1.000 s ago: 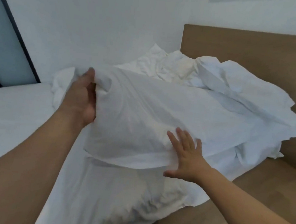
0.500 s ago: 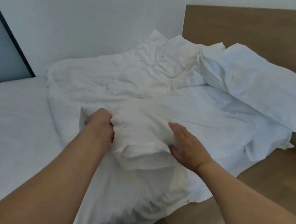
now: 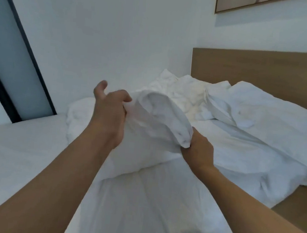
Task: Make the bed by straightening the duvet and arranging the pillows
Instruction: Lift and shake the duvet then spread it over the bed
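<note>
Hands framed the lifted fold of white duvet from either side, and that was the relation everything turned on. On the left lay the bare mattress sheet, flat and uncovered, running away toward the dark-framed window. The left hand gripped the near-left end of the bunched fold, fingers curled into the cloth with the thumb raised clear above it. Between the two hands the fold ran roughly across the view, higher at the left end and dropping toward the right. The right hand clamped the lower right end of the same fold, fingers wrapped under it, so both hands were closed on the duvet and held a little apart. Neither hand looked nearer the cloth than the other; both already had it. Further right, the rest of the duvet sat crumpled against the wooden headboard, where a white pillow rested loosely. The uncovered side lay to the left of the hands, so the pull probably needed to go that way.
</note>
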Tool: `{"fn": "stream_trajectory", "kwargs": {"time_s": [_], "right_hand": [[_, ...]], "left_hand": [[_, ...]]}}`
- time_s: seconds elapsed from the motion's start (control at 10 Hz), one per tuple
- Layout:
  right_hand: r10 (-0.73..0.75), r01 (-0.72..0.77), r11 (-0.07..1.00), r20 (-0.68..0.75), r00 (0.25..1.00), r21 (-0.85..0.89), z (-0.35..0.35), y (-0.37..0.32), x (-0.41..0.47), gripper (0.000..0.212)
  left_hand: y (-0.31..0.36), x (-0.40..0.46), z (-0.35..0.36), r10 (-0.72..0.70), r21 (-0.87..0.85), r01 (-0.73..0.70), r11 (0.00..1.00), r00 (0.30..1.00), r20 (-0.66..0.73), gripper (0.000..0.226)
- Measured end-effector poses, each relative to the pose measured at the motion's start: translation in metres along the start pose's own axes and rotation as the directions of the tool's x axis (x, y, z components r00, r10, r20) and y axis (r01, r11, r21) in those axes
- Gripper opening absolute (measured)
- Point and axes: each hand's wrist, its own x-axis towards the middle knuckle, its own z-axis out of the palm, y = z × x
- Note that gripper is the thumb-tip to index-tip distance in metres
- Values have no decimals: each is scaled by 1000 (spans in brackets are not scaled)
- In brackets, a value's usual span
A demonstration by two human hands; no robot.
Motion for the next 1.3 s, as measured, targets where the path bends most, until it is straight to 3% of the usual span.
{"fn": "stream_trajectory", "kwargs": {"time_s": [0.1,0.2,0.3,0.4,0.5,0.6,0.7,0.8,0.9,1.0,1.1,1.2,1.3], "right_hand": [[-128,125,985,-16,992,-119,-56,-21,41,22],[-305,327,909,124,944,-257,-99,-40,61,26],[-412,448,868,194,890,-213,-127,-48,55,18],[-446,458,888,155,881,-47,-135,-45,45,17],[-437,442,897,128,890,-13,-119,-30,35,30],[-314,327,908,91,945,-261,-97,12,25,54],[1,36,928,100,995,-370,-92,39,26,29],[-52,126,937,226,973,-327,-96,19,46,19],[-260,359,864,298,919,-352,-106,-8,60,14],[-346,458,821,340,874,-342,-118,-5,66,21],[-332,414,867,298,895,-278,-108,31,62,45],[-149,231,907,245,958,-353,-74,83,37,77],[158,-38,879,216,964,-475,-55,133,19,75]], "left_hand": [[-12,-33,3,154,841,-515,163,856,494,100],[-17,-39,7,292,695,-421,-583,690,662,120],[11,-38,28,397,734,-234,-637,717,573,89],[32,-41,45,217,808,-338,-483,848,484,34],[45,-53,45,241,839,-402,-367,830,503,13],[53,-57,23,280,864,-337,-375,847,452,18],[70,-45,-14,127,901,-123,-415,973,192,34],[52,-41,-27,148,735,56,-676,987,61,50],[-8,-53,19,82,761,-192,-620,949,306,92],[-56,-34,57,-46,808,-310,-500,942,333,75],[-51,-1,68,29,902,-315,-297,941,338,19],[-31,18,76,145,893,-347,-287,906,399,5],[-14,30,69,182,891,-324,-318,901,393,4]]}}
